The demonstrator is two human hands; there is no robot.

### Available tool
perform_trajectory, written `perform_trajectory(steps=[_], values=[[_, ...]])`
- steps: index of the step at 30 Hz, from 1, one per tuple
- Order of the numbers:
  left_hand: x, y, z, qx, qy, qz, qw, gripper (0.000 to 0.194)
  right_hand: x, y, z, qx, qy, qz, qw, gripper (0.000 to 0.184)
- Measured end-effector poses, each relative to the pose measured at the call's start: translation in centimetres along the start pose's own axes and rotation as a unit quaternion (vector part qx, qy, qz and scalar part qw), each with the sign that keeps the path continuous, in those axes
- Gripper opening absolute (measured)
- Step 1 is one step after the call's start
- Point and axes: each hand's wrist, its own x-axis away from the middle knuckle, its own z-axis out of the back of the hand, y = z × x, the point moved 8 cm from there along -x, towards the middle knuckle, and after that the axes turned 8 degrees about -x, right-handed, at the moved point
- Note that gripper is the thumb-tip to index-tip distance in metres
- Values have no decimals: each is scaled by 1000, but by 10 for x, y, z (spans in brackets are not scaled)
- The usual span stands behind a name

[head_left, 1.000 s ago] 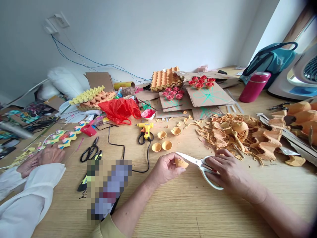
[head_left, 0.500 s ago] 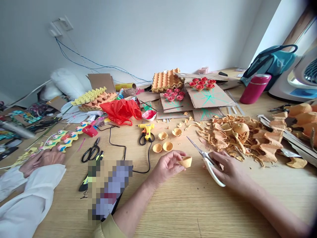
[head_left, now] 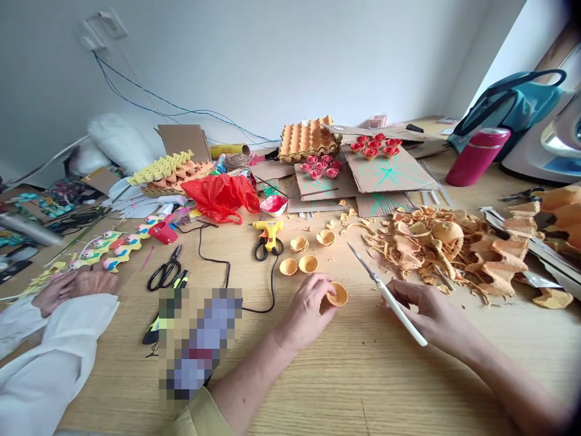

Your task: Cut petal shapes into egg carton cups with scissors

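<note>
Cup point(head_left: 338, 296) in the left hand point(head_left: 305, 310), scissors point(head_left: 403, 316) in the right hand point(head_left: 424, 312).
The left hand's fingers pinch the cup by its left rim, its hollow tilted upward, so it lies at the fingertips, between the two hands. The right hand curls around the scissors' handles, blades angled toward the counter's point(head_left: 295, 399) far edge. Two other cups point(head_left: 308, 264) stand just beyond the left hand, toward that edge.

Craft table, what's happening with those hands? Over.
Left hand holding small orange cup. Right hand holding scissors, blades clear of cup. Two more cups just beyond left hand.
</note>
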Motion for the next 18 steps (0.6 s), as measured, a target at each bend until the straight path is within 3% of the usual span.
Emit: perform_trajectory(steps=[6,15,18], values=[[0,-5,-2,15,-4,56,998,57,2,-4,4,33,19,21,999,44],[3,-8,-2,24,7,69,997,53,2,-3,3,45,16,19,999,44],[4,-8,-5,45,-4,64,997,65,2,-5,4,47,23,26,998,43]])
